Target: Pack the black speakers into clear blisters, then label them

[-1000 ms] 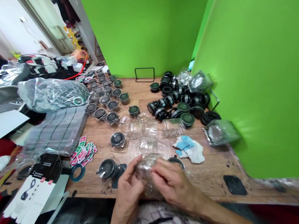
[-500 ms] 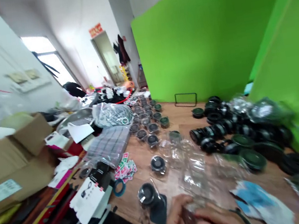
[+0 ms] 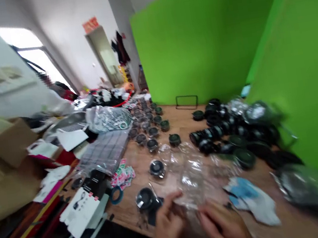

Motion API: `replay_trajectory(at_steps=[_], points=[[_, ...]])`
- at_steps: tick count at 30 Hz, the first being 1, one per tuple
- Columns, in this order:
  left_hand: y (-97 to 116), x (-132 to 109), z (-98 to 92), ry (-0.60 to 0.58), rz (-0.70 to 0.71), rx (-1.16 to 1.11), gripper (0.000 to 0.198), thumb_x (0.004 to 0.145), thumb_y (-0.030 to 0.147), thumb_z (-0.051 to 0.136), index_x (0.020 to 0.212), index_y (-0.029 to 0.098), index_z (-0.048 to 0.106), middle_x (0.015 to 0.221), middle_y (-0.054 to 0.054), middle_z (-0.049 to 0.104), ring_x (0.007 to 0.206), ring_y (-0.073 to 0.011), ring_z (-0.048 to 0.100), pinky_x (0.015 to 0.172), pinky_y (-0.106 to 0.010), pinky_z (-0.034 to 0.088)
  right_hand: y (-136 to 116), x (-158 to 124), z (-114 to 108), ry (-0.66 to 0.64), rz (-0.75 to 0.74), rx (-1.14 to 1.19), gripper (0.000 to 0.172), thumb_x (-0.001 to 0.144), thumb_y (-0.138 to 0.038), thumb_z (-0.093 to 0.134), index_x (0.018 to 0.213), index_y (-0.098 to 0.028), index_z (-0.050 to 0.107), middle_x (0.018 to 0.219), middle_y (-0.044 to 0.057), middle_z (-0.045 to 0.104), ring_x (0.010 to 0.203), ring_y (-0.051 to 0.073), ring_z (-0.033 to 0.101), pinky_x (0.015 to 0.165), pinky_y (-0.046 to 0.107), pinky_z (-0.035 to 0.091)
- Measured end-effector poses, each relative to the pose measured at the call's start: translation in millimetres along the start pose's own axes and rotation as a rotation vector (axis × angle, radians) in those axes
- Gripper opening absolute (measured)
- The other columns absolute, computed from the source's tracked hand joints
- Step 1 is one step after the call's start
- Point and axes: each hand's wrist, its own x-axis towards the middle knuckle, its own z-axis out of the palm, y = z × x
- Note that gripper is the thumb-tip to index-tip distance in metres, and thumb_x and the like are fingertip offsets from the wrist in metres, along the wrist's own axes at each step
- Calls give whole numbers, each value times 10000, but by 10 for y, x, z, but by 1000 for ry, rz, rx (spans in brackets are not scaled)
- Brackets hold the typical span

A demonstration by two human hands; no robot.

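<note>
Far left: box (image 3: 5, 159), cardboard, open. Next: white card (image 3: 80, 212) at the near edge of the table (image 3: 183, 121). Then stickers (image 3: 122, 177), red-green, beside a blue tape ring (image 3: 117, 196). One bagged disc (image 3: 145, 198), black, just left of the left hand (image 3: 167, 230), whose fingers pinch the clear bag (image 3: 189, 194). The bag sits between both hands, over the table's near edge. The right hand (image 3: 224, 229) is closed on its right side, blurred. Right: cloth (image 3: 250, 199), blue-white; loose discs (image 3: 234, 135), heaped by the green wall (image 3: 305, 71).
</note>
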Motion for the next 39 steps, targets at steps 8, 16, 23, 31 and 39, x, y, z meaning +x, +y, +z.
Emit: replay_trajectory(at_steps=[8,16,23,31,39], points=[[84,-57,-25,154,-122,-210,458,593,223,748,1037,166,656,1058,-92,649,721,-141,586,623,-244,467,280,371,-529,90,64,-256,235,903,-235,459,1105,-175,563,987,77,630,878,152,602,727,261,491],[114,-85,-50,25,-193,-228,482,638,176,631,1118,135,598,1006,-105,666,630,-110,558,589,-234,434,294,-108,-490,-26,282,-94,165,893,-264,488,948,-194,627,890,52,631,828,147,600,724,259,488],[116,-210,-53,-252,636,907,502,748,82,507,1218,254,538,1258,-78,547,1073,-252,493,919,-421,354,143,-203,-277,-227,114,-175,187,909,-195,441,984,-180,612,848,51,592,783,137,569,703,257,466],[-150,-271,-133,-413,895,1420,530,772,121,518,1292,202,456,1369,-147,425,1224,-311,363,1009,-512,234,445,-407,-482,-129,187,-631,250,896,-245,469,1111,-179,577,1084,110,577,956,213,538,807,361,449],[-300,182,-167,-170,915,1394,505,816,282,567,1285,172,418,1333,-185,419,1195,-330,403,915,-481,400,962,-501,-539,-287,382,-958,289,873,-361,505,1114,-250,619,1380,128,414,1104,329,468,761,464,448]])
